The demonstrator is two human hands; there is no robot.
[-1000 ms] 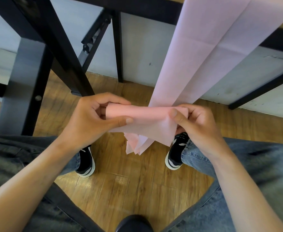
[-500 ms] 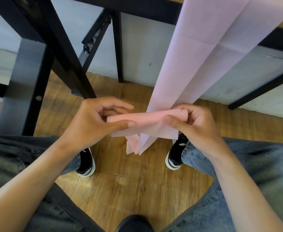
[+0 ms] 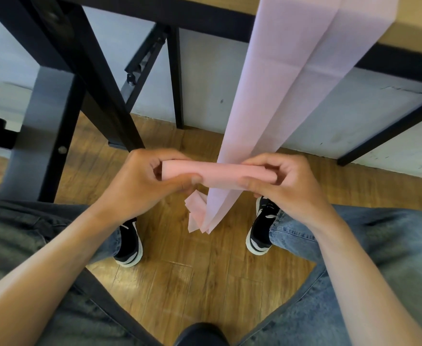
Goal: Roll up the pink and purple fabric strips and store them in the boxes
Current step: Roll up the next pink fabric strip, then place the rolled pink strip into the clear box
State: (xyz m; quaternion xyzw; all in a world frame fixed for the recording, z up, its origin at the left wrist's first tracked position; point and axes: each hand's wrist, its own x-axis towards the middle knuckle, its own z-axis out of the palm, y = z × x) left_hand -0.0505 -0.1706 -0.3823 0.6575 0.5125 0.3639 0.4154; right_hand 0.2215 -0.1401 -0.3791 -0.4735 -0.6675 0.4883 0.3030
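A long pale pink fabric strip point(image 3: 287, 78) hangs from the table edge at the top right down toward the floor. Its lower end is wound into a short, flat pink roll point(image 3: 219, 174) held level between both hands. My left hand point(image 3: 145, 183) pinches the roll's left end between thumb and curled fingers. My right hand point(image 3: 287, 183) grips the right end the same way. Loose strip ends point(image 3: 205, 216) dangle below the roll. No purple strip and no boxes are in view.
Black metal table legs and braces point(image 3: 100, 96) stand at the left and behind the strip. The wooden tabletop edge point(image 3: 414, 28) is at the top right. My knees in jeans and black shoes point(image 3: 130, 240) rest on the wooden floor point(image 3: 192, 283).
The flat flap of pink fabric hanging below my fingers has been wound up into a tighter, narrower roll. Both hands have turned inward on it and stayed at about the same height.
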